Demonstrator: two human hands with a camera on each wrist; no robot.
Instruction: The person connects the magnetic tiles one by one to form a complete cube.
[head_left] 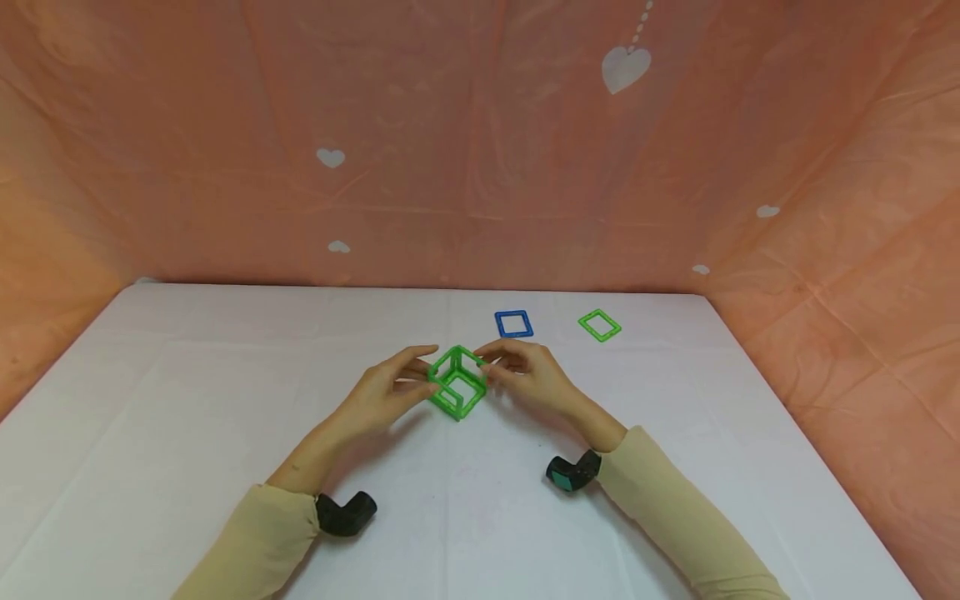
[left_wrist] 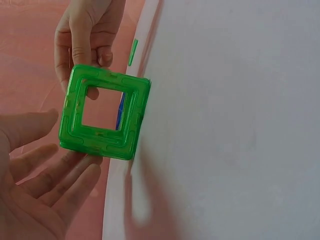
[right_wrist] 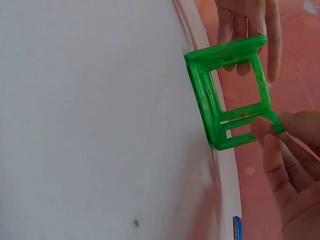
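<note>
In the head view, several square green magnetic tiles [head_left: 459, 412] are joined into an open-sided box at the middle of the white table. My right hand [head_left: 532, 375] holds it from the right; in the right wrist view the right thumb and fingers [right_wrist: 295, 170] pinch the corner of a green tile [right_wrist: 202, 100]. On the other side is my left hand [head_left: 382, 396], its fingers spread and fairly straight. The left wrist view has those left fingers [left_wrist: 45, 185] close along the box's lower edge, the thumb standing apart from the green frame [left_wrist: 135, 115].
Behind the hands, a blue square tile [head_left: 516, 335] lies flat on the white tablecloth [head_left: 225, 358], with a loose green tile [head_left: 590, 331] to its right. A pinkish-orange curtain with pale hearts [head_left: 626, 68] rises beyond the table's far edge. Black devices [head_left: 347, 514] sit at both wrists.
</note>
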